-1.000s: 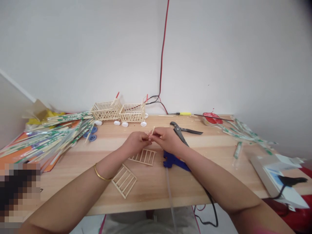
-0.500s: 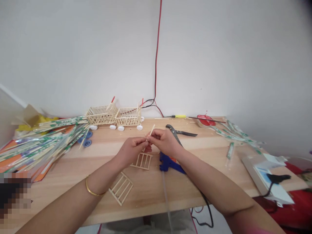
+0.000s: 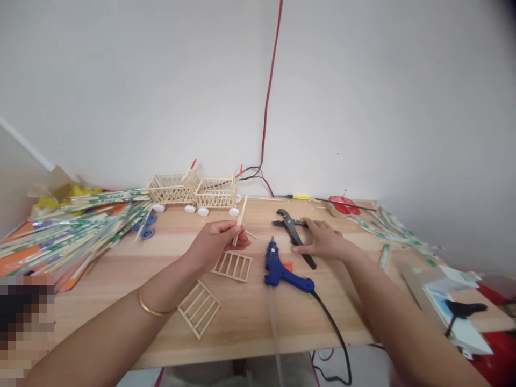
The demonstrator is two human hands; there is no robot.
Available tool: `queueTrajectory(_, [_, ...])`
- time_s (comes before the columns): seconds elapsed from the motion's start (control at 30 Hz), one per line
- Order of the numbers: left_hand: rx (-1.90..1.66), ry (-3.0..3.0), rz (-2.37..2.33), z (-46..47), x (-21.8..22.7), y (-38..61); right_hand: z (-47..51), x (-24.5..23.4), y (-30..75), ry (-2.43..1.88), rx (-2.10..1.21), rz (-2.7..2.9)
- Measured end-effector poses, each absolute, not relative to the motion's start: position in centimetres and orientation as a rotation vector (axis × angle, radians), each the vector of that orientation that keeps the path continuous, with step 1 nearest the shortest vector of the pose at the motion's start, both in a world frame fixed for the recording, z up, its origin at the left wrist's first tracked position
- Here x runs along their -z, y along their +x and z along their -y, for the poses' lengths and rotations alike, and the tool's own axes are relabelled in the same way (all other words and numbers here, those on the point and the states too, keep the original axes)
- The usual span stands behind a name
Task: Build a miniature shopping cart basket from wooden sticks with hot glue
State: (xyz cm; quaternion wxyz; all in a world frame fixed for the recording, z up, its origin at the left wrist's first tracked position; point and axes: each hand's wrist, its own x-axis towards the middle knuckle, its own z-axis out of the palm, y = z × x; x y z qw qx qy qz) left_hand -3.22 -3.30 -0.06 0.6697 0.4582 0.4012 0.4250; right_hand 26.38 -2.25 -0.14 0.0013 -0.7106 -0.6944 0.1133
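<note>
My left hand (image 3: 217, 243) pinches thin wooden sticks (image 3: 242, 210) upright between thumb and fingers; how many is hard to tell. Another short stick (image 3: 250, 235) shows just past the fingertips. My right hand (image 3: 327, 240) is spread over the handles of the dark pliers (image 3: 293, 230), thumb near one handle and fingers near the other, not closed on them. Below the left hand lies a small ladder-like stick frame (image 3: 233, 267), and a second stick frame (image 3: 199, 309) is nearer me. A blue glue gun (image 3: 278, 269) rests between my hands, its nozzle pointing away.
Two stick-built carts (image 3: 215, 193) with white wheels stand by the wall. Wrapped sticks (image 3: 92, 236) are heaped at left beside blue wheels (image 3: 148, 233). A red-topped container (image 3: 342, 206) and a white box (image 3: 447, 306) are at right. The glue gun's black cord (image 3: 334, 322) hangs over the front edge.
My right hand has left the stick beside my left hand and moved right to the pliers, opening out. The left hand keeps its pinch. The glue gun is now uncovered.
</note>
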Motion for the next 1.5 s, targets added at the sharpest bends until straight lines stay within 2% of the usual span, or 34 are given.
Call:
queueTrajectory(0.13, [-0.973,1.006,-0.887,3.3,-0.1,-3.3,2.2,1.1,25.5,-2.335,-0.191,2.161])
queueTrajectory(0.23, [-0.982,0.939,-0.919,3.2,-0.4,-3.3,2.1,0.7,25.1,-2.328,-0.214,2.09])
queueTrajectory(0.37, [-1.018,0.819,-0.893,3.1,-0.9,-3.4,2.4,0.0,26.6,-2.025,-0.627,1.881])
queueTrajectory(0.57, [-1.075,0.695,-0.86,3.4,-1.5,-3.2,3.9,-1.1,24.1,-1.137,-1.438,1.262])
queueTrajectory(0.7, [-1.098,0.681,-0.876,3.6,-1.7,-3.1,5.3,-2.0,19.4,-0.944,-1.634,1.294])
queueTrajectory(0.8, [-1.101,0.747,-0.848,3.7,-1.5,-3.1,5.6,-2.7,17.3,-0.981,-1.41,1.562])
queueTrajectory(0.93, [-1.202,1.071,-0.889,4.1,-1.5,-3.4,5.0,-3.6,17.0,-1.101,-0.827,1.999])
queueTrajectory(1.0, [-1.271,1.263,-0.947,4.3,-1.7,-3.6,4.8,-3.5,17.4,-1.145,-0.646,2.066])
queueTrajectory(1.33, [-1.43,2.147,-1.243,4.8,-2.3,-4.6,5.9,-2.6,17.9,-1.208,-0.428,2.224])
queueTrajectory(1.5, [-1.453,2.387,-1.255,4.8,-1.9,-4.6,6.5,-2.8,17.1,-1.221,-0.38,2.207])
